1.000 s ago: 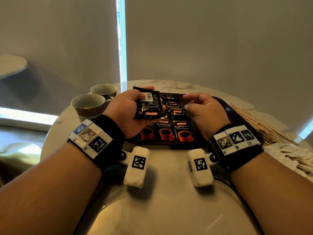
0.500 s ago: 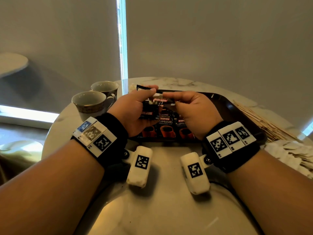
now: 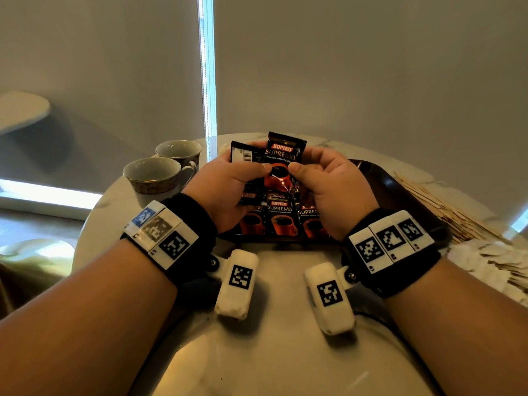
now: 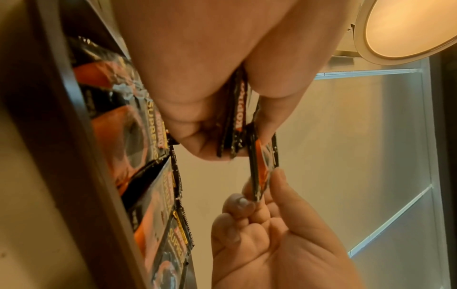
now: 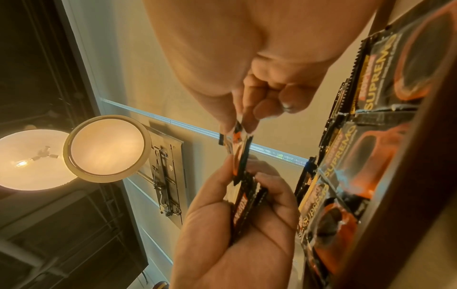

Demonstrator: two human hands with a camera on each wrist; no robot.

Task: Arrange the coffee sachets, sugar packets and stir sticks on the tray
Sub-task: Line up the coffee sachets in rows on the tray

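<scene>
Your right hand (image 3: 328,184) pinches the black and orange foil coffee sachet (image 3: 283,164) between thumb and forefinger, and it stands upright. Your left hand (image 3: 225,187) grips a small stack of black sachets (image 3: 243,155) just beside it. Both are above the dark tray (image 3: 394,190), where other sachets (image 3: 280,218) lie in a row.

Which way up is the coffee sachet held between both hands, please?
Upright, front facing the head camera: the sachet shows its brand name on top, cup picture below, pinched by left hand and right hand.
</scene>
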